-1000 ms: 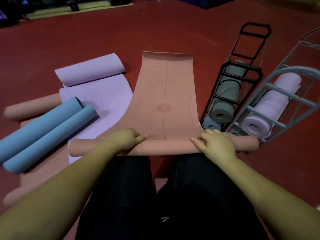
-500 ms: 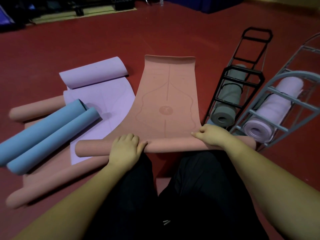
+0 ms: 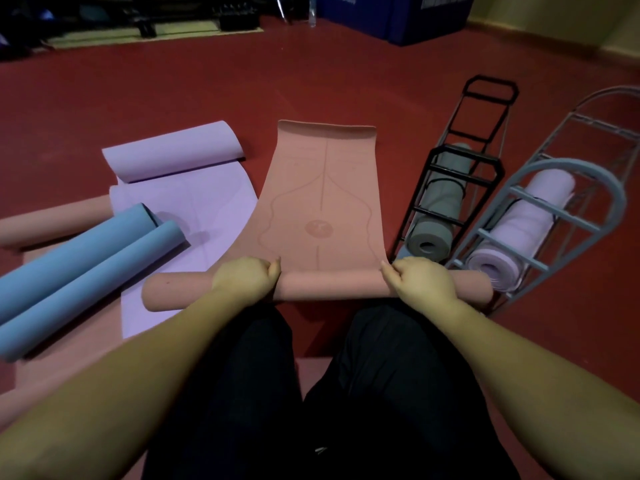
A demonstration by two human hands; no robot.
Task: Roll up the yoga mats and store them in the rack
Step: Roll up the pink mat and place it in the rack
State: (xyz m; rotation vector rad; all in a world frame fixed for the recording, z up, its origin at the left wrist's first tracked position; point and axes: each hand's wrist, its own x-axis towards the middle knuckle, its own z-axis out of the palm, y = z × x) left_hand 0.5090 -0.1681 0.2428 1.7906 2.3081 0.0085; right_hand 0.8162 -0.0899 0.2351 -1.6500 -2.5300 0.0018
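Observation:
A salmon-pink yoga mat [image 3: 322, 202] lies on the red floor in front of me, its near end rolled into a tube across my knees. My left hand [image 3: 244, 280] grips the roll left of centre, fingers curled over it. My right hand [image 3: 420, 282] grips the roll right of centre the same way. To the right stands a black wire rack [image 3: 460, 161] holding a grey rolled mat [image 3: 436, 220]. Beside it a pale grey rack [image 3: 585, 188] holds a lilac rolled mat [image 3: 519, 233].
On the left lie a half-unrolled lilac mat [image 3: 183, 202], two blue rolls [image 3: 76, 271] and another pink mat [image 3: 52, 220] beneath them. Dark equipment and a blue box [image 3: 391, 15] line the far wall. My dark trousers fill the foreground.
The roll has advanced away from me and grown thicker. Both hands shifted from flat on top of the roll to curled around it.

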